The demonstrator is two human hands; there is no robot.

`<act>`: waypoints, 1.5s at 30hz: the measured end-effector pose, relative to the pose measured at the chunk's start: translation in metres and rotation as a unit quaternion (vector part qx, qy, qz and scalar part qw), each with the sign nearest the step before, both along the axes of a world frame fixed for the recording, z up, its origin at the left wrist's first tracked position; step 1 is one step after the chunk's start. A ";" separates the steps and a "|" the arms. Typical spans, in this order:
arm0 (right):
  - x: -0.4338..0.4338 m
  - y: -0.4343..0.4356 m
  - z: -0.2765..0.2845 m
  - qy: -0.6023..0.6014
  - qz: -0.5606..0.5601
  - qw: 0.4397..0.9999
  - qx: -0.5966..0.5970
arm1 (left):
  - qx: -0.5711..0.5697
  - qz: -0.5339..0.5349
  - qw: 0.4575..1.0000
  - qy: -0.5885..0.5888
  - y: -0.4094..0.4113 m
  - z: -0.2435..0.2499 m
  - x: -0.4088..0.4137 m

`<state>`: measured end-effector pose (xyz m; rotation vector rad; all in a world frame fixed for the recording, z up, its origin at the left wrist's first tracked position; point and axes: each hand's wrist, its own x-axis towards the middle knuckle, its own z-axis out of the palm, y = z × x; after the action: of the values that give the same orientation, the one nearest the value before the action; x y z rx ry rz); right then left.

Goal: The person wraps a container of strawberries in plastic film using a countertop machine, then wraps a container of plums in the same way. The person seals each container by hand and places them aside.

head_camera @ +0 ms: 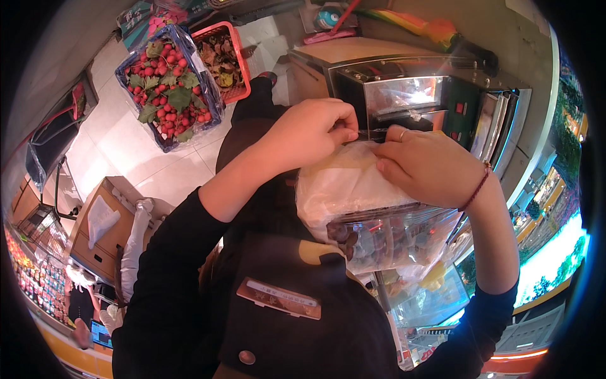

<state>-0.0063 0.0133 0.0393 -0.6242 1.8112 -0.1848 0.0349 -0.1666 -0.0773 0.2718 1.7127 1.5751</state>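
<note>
A translucent white plastic bag (341, 184) lies in front of me over the top of a clear plastic-wrapped container (393, 237). My left hand (317, 135) pinches a thin strip of clear plastic film at the bag's far edge, thumb against curled fingers. Pressed onto the bag from the right, my right hand (426, 163) grips its far edge between fingers and thumb. A ring and a dark red cord bracelet (478, 187) are on that hand and wrist. What is inside the container is blurred by the film.
Beyond my hands stands a dark metal machine (402, 94) with red switches. A blue crate of red hawthorn-like fruit (168, 97) and a pink basket of dry leaves (220, 64) stand on the tiled floor. A cardboard box (97, 227) is at left. Another person (80, 303) is lower left.
</note>
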 end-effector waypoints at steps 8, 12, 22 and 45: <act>0.005 -0.002 0.001 0.059 -0.007 0.998 0.002 | 0.012 -0.006 0.997 0.072 -0.014 0.010 -0.012; 0.003 -0.004 -0.002 0.157 0.046 0.984 -0.077 | 0.012 0.001 0.997 0.076 -0.018 0.012 -0.015; 0.010 -0.017 -0.018 0.174 0.024 0.984 -0.012 | -0.019 -0.041 0.994 0.098 -0.022 0.024 -0.005; 0.004 -0.019 -0.003 0.189 0.023 0.980 0.054 | -0.142 -0.105 0.976 0.129 -0.063 0.027 -0.002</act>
<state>-0.0023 -0.0053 0.0363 -0.6554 2.1530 0.0694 0.0329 -0.2291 -0.0508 0.5107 2.0095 1.1642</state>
